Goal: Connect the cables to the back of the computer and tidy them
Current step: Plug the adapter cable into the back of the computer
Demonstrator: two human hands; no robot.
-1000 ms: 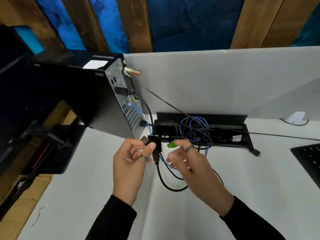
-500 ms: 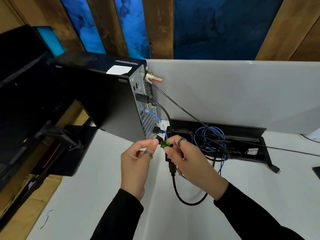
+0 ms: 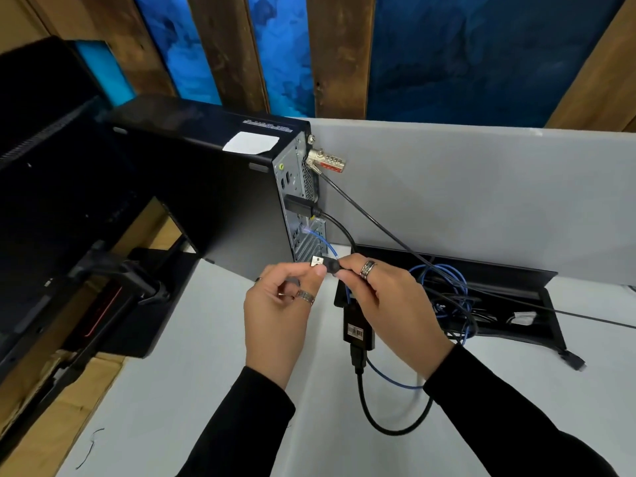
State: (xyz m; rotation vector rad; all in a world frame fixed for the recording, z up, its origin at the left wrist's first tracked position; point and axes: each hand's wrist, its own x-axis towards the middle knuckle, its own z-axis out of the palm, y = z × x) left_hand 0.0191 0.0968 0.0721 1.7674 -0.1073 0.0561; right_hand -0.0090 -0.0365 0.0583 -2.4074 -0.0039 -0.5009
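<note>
Both hands — left hand [image 3: 278, 304], right hand [image 3: 382, 301] — pinch a light, stiff silver-tipped black USB plug [image 3: 325, 263]; hold its moulded body, not the floppy cable.

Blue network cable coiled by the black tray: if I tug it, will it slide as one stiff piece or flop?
Probably floppy: the thin blue network cable lies in loose loops and sags over the white desk. It will likely snag, since black cables cross its coil in the black cable tray. It looks light.

One head-worn wide-angle view looks forward and down from close above the white desk [image 3: 213, 390], facing the computer's [image 3: 206, 187] rear and the grey partition [image 3: 481, 187] behind
</note>
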